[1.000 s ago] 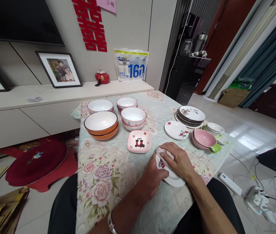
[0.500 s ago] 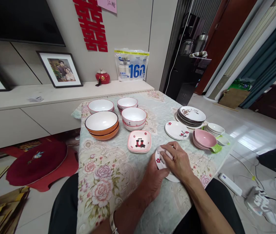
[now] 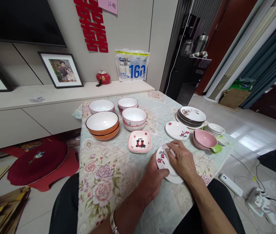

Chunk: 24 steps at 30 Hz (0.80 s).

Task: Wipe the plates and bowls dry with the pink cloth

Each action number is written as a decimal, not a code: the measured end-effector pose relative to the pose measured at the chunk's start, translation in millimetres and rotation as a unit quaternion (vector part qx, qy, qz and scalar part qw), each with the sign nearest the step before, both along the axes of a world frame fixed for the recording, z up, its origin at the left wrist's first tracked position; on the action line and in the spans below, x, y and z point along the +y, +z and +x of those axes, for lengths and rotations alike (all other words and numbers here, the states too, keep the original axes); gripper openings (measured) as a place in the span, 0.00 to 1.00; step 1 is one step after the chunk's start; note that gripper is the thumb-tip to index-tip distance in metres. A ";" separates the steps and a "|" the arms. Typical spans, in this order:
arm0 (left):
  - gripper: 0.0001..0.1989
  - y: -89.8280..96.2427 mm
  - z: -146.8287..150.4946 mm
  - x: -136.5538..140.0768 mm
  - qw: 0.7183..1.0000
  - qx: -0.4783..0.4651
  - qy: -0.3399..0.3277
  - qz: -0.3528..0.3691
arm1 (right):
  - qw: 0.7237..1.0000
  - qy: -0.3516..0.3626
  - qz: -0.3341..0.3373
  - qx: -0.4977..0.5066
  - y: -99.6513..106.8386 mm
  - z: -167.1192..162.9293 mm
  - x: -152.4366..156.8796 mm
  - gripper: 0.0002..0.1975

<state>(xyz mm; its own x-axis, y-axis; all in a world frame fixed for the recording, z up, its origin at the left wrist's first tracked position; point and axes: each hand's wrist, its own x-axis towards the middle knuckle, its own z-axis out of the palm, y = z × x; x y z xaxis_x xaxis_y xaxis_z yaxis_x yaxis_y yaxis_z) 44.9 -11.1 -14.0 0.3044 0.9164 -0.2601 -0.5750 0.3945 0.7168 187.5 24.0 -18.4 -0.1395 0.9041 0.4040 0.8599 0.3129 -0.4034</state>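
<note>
Tablecloth [image 3: 125, 185]: hands [image 3: 183, 161] (half-curled) on plate [image 3: 173, 177].

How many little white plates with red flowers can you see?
2: a held plate in the left hand, partly covered by the right hand; and a resting plate just left of the pink bowls. More may be hidden beneath that one.

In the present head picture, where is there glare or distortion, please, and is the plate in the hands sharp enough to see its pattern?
Head view: bright glare on the floor at right; strong slant of the curtain near the right edge, probably wide-angle distortion; red flowers readable on the plate, though the right hand covers part.
</note>
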 end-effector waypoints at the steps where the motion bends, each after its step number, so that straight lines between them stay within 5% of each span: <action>1: 0.34 -0.2 0.0 0.1 1.000 -0.007 -0.002 0.009 | 0.998 0.053 -0.005 0.017 1.3 -2.9 -2.1 0.13; 5: 0.31 -1.9 0.0 0.8 0.999 -0.024 -0.021 0.036 | 0.983 0.173 -0.036 0.047 5.7 -7.8 -4.4 0.14; 12: 0.31 0.4 -1.3 1.1 1.000 -0.012 -0.005 0.000 | 0.997 0.032 -0.075 0.001 7.6 4.0 3.7 0.15; 19: 0.32 2.9 0.9 -0.4 1.000 -0.018 0.022 0.010 | 0.994 -0.100 -0.035 -0.039 2.3 -1.6 -0.8 0.15; 21: 0.32 2.7 1.5 0.0 1.000 -0.006 0.019 0.003 | 0.998 -0.064 -0.005 -0.028 1.9 -8.6 -4.0 0.15; 24: 0.33 2.2 2.3 0.9 1.000 -0.019 0.012 0.021 | 0.996 0.085 0.009 0.035 4.0 -18.7 -8.9 0.13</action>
